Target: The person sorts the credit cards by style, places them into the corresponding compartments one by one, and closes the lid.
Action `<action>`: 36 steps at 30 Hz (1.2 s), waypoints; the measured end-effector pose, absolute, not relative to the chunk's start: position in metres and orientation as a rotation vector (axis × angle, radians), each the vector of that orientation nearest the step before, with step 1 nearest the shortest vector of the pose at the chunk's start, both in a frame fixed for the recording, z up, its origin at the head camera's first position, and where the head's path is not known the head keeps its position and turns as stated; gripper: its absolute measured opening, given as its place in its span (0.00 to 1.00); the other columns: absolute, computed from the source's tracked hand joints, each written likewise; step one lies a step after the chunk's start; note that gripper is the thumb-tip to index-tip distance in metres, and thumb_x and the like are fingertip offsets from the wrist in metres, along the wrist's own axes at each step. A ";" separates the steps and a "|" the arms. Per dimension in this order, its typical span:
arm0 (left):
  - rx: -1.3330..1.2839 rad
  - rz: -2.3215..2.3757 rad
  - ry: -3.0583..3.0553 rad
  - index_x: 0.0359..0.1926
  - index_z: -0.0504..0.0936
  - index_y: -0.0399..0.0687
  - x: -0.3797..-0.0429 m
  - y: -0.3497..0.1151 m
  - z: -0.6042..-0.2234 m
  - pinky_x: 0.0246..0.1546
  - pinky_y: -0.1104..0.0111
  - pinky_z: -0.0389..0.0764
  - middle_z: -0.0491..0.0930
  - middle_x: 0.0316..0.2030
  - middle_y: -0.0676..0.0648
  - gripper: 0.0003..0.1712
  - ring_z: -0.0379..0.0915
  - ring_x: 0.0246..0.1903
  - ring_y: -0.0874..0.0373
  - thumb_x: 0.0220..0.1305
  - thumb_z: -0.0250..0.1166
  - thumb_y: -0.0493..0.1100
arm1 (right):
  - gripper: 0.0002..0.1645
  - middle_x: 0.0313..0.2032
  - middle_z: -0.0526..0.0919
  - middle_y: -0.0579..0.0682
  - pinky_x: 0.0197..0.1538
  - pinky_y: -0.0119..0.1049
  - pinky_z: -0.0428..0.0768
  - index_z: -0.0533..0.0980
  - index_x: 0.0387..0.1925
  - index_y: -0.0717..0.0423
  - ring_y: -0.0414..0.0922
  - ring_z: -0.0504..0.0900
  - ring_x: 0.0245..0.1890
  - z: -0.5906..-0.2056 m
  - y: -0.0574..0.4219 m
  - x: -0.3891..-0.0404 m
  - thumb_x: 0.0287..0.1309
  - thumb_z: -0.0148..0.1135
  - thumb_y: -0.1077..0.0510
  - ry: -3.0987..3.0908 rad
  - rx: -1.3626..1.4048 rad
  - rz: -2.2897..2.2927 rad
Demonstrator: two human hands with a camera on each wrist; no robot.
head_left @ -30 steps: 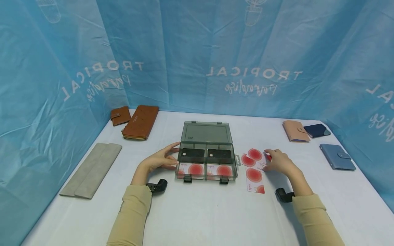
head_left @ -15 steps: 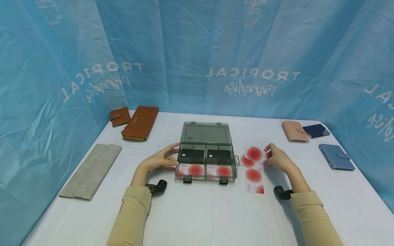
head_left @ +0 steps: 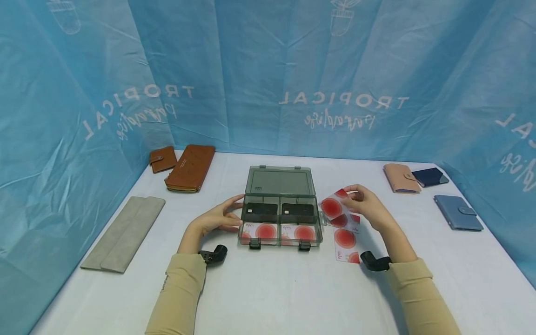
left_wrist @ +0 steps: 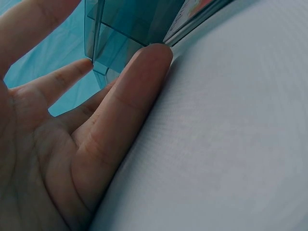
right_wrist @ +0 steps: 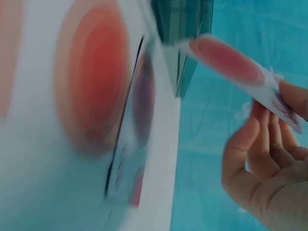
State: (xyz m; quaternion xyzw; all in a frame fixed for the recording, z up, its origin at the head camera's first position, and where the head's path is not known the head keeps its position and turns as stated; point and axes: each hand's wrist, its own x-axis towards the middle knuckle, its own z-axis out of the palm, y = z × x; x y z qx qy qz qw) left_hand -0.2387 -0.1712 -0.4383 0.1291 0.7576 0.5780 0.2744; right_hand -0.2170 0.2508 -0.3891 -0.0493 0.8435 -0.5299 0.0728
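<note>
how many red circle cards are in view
5 visible: held card in the right hand, partly covered card below it, nearest card on the table, left card and right card in the front compartments of the box. More may be stacked underneath.

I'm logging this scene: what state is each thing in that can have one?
Green translucent plastic box, lid open
Red-and-white rectangular card, held in right hand
Other red-and-white cards, lying loose
Large brown rectangular wallet, closed
Small brown strapped wallet, closed
Long grey wallet, closed
Tan strapped wallet, closed
Blue strapped wallet, closed
Navy flat cardholder, unclear
</note>
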 end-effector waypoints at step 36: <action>0.336 1.557 2.029 0.72 0.46 0.56 -0.241 -0.172 -0.441 0.47 0.59 0.77 0.49 0.69 0.39 0.50 0.74 0.42 0.56 0.56 0.66 0.38 | 0.11 0.35 0.82 0.45 0.39 0.35 0.80 0.80 0.39 0.51 0.42 0.80 0.36 -0.387 0.119 -0.197 0.53 0.64 0.64 2.887 -1.157 -0.349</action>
